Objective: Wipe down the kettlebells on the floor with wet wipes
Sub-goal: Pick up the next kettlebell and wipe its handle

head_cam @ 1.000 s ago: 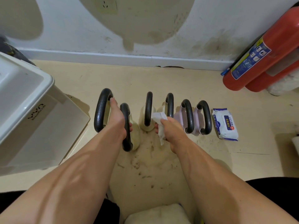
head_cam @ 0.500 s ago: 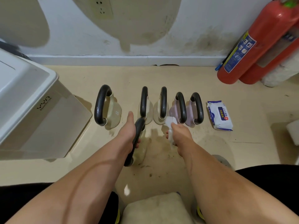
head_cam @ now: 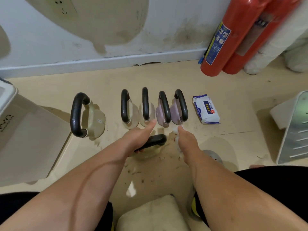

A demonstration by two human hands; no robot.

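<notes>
A small cream kettlebell [head_cam: 150, 153] is seen on the floor [head_cam: 166, 77] just in front of the person. Its black handle [head_cam: 158, 139] is gripped by the left hand [head_cam: 140, 139]: the fingers are wrapped under and round the handle, while the thumb is stretched straight forward toward the row behind. Whether the bell is resting on the floor or lifted off it cannot be told.

The right hand [head_cam: 186, 142] is held just to the right of that bell. A white wet wipe [head_cam: 176, 130] is bunched in its closed fingers, with crumpled parts showing past the thumb and below the palm. The wipe is near the bell (contact between them cannot be made out).

Behind the hands, five more kettlebells are lined up, all with black handles. A large cream kettlebell [head_cam: 93, 119] is set apart at the left. Two smaller cream kettlebells [head_cam: 133, 114] are stood side by side in the middle, and two lilac kettlebells [head_cam: 159, 112] are packed close together to their right. A pack of wipes [head_cam: 206, 110] is laid flat just beside the lilac pair.

Dark specks of dirt are scattered on the floor around the gripped bell. Two red fire extinguishers [head_cam: 233, 35] are leaned against the stained wall [head_cam: 166, 22] at the far right, a white bin [head_cam: 25, 139] is seen at the left edge, and a white slatted rack [head_cam: 295, 130] at the right edge.
</notes>
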